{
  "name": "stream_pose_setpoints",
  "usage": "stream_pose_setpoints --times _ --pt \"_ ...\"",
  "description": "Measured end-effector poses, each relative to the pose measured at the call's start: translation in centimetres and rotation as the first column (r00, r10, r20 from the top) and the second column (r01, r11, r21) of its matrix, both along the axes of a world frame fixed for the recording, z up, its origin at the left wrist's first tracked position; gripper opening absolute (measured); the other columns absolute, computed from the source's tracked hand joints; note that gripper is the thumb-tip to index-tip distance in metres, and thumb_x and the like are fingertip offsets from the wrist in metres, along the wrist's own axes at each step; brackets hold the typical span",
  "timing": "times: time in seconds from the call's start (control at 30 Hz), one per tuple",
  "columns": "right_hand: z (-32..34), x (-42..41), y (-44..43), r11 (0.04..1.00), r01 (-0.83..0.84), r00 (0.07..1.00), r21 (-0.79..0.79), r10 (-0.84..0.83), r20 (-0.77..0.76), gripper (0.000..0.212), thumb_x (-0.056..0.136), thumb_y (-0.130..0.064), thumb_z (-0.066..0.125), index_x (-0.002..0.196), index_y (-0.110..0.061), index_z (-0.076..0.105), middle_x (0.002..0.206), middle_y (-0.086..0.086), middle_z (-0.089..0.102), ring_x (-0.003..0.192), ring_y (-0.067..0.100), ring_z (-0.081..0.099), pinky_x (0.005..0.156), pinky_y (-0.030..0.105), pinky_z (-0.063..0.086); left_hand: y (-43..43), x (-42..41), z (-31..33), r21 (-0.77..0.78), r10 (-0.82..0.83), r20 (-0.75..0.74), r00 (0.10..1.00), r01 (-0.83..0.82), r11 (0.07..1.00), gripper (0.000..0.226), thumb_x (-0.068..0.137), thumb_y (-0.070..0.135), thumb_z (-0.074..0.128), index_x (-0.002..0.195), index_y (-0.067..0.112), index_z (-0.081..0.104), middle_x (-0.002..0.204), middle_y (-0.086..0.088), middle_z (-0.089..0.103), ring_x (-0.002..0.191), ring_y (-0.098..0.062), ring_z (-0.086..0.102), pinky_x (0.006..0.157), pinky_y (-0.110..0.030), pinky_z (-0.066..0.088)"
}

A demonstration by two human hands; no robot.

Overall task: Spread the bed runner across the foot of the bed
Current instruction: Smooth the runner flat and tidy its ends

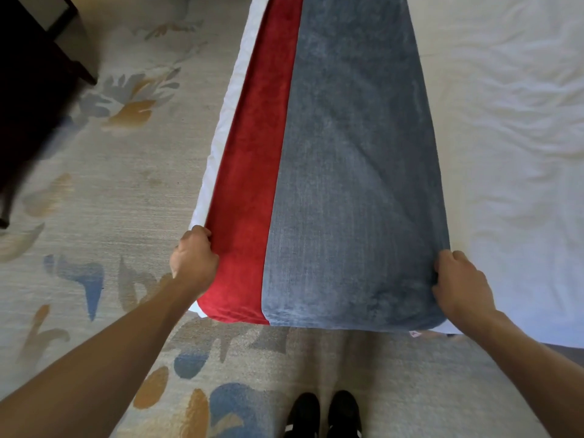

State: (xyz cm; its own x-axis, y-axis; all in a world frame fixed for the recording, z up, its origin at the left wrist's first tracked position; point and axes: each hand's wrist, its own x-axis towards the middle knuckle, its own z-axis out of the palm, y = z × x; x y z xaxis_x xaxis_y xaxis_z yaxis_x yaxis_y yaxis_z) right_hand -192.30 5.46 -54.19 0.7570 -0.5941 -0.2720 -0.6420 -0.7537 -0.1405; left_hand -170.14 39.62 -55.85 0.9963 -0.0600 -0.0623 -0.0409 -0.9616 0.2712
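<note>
The bed runner (347, 153), a blue-grey cloth with a red band (252, 184) along its left side, lay stretched from the lower centre of the frame to the top, flat on the white bed (505, 121) and close to its left-hand edge. A person stood at its near end, both hands on its near corners. The left hand (194, 259), at centre left, had its fingers curled round the red edge; the right hand (459, 282), at centre right, had its fingers bunched into the blue-grey edge, where the cloth puckered.

The fabric looked plush, soft and limp, likely light for its length. It would probably sag or crease if held at one point, so the two near corners seemed the sound places to hold it, pulled taut.

Patterned carpet (110, 184) filled the left and bottom, with black shoes (325, 415) at bottom centre and dark furniture (31, 74) at upper left.
</note>
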Motion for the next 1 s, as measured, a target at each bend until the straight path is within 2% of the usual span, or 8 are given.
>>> stream_pose_setpoints --times 0.23,0.33,0.43,0.53,0.6,0.67,0.83,1.0 --pt "-0.2 -0.6 0.0 1.000 -0.006 0.998 -0.023 0.005 -0.060 0.017 0.083 -0.003 0.056 0.086 -0.009 0.040 0.084 0.009 0.044 0.063 0.025 0.046 0.055 0.034 0.038 0.1 -1.0 0.2 0.032 0.022 -0.028 0.999 -0.021 0.999 0.035 0.083 -0.001 0.050 0.116 0.011 0.054 0.109 -0.010 0.063 0.094 -0.032 0.061 0.075 -0.041 0.047" --pt "-0.4 0.1 0.3 0.980 -0.007 0.997 -0.201 -0.008 -0.075 0.009 0.082 -0.005 0.052 0.089 -0.003 0.047 0.090 0.016 0.052 0.075 0.033 0.050 0.062 0.038 0.039 -0.3 -0.9 0.5 0.213 -0.113 0.081 0.990 0.094 0.972 0.030 0.087 0.009 0.051 0.115 0.003 0.055 0.112 -0.019 0.056 0.101 -0.037 0.053 0.086 -0.048 0.042" --pt "-1.0 1.3 1.0 0.954 -0.057 0.998 -0.294 0.057 -0.009 0.021 0.083 -0.013 0.055 0.097 0.002 0.051 0.109 0.030 0.051 0.097 0.042 0.050 0.079 0.048 0.040 -1.5 -1.0 0.5 0.300 -0.373 0.068 0.925 0.337 0.892 0.053 0.092 0.028 0.045 0.136 -0.001 0.038 0.141 -0.025 0.036 0.129 -0.040 0.034 0.108 -0.050 0.027" --pt "-1.9 3.3 1.5 0.962 -0.158 0.986 -0.224 0.167 0.019 0.054 0.094 -0.034 0.043 0.137 -0.001 0.034 0.148 0.029 0.023 0.136 0.042 0.024 0.108 0.052 0.024 -3.4 -0.2 -0.5 0.257 -0.533 -0.073 0.843 0.532 0.807 0.066 0.097 0.042 0.026 0.147 0.000 0.012 0.156 -0.020 0.005 0.145 -0.032 0.002 0.119 -0.044 0.003" --pt "-3.2 4.0 1.3 0.972 -0.192 0.981 -0.134 0.190 -0.026 0.065 0.096 -0.047 0.023 0.149 -0.010 0.010 0.156 0.021 0.004 0.143 0.036 0.006 0.116 0.048 0.011 -4.1 0.5 -1.2 0.229 -0.515 -0.121 0.848 0.529 0.817 0.070 0.097 0.046 0.020 0.148 0.003 0.002 0.157 -0.018 -0.006 0.144 -0.030 -0.008 0.118 -0.042 -0.003" --pt "-4.3 3.7 0.9 0.984 -0.165 0.986 -0.070 0.163 -0.036 0.069 0.093 -0.055 0.010 0.150 -0.017 -0.002 0.157 0.019 -0.003 0.144 0.033 0.000 0.118 0.046 0.005 -4.2 1.0 -1.9 0.221 -0.484 -0.134 0.865 0.502 0.836 0.071 0.095 0.051 0.017 0.149 0.009 -0.001 0.156 -0.018 -0.009 0.144 -0.032 -0.011 0.117 -0.043 -0.005" --pt "-5.1 3.3 0.6 0.988 -0.151 0.988 -0.029 0.151 -0.015 0.076 0.086 -0.062 0.003 0.149 -0.020 -0.005 0.157 0.016 -0.005 0.145 0.030 -0.001 0.117 0.043 0.002 -2.6 1.8 -2.4 0.227 -0.338 -0.151 0.929 0.366 0.903 0.075 0.091 0.062 0.018 0.150 0.022 -0.004 0.154 -0.024 -0.011 0.142 -0.041 -0.008 0.115 -0.053 0.000" --pt "-4.5 4.3 1.0 0.994 -0.105 0.994 -0.009 0.105 0.011 0.079 0.085 -0.061 0.002 0.150 -0.016 0.001 0.157 0.017 -0.003 0.145 0.031 0.000 0.118 0.045 0.002 -2.8 2.6 -1.6 0.298 -0.329 -0.155 0.932 0.362 0.883 0.080 0.089 0.063 0.013 0.149 0.012 -0.003 0.153 -0.029 -0.008 0.142 -0.041 -0.007 0.117 -0.052 -0.001"
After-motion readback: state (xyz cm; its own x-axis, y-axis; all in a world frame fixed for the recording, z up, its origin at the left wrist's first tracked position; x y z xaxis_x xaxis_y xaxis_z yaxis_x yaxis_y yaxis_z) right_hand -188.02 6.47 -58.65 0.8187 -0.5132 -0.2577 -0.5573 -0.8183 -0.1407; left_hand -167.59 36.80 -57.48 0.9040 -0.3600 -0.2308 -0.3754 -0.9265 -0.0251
